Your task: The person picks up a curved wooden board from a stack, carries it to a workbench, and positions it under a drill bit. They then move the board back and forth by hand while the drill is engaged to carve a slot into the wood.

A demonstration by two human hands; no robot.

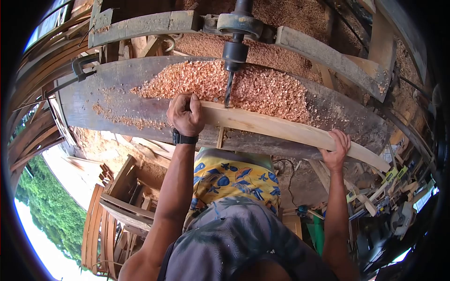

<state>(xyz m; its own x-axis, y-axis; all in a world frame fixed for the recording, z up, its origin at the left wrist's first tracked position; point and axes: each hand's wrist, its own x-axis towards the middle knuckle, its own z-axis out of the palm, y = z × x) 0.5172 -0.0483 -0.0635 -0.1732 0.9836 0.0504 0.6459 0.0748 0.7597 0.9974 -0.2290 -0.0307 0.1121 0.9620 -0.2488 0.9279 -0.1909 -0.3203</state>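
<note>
A long pale wooden board (276, 125) lies slantwise across the drill table, on edge toward me. My left hand (186, 114), with a black watch on the wrist, is closed over the board's left end. Farther along to the right, my right hand (336, 149) wraps around the board from the near side. Between the two hands, close to the left one, a drill bit (228, 89) points down with its tip at the board's upper face. The bit sits in a dark drill chuck (235, 52). Reddish wood shavings (274, 91) are heaped behind the board.
The dark, wide table (93, 103) carries scattered chips. A grey wooden curved rail (145, 28) spans behind the drill. A metal clamp (80, 70) grips the table's left end. Timber strips (93, 229) stand at left; tools, including a circular saw (402, 219), lie at right.
</note>
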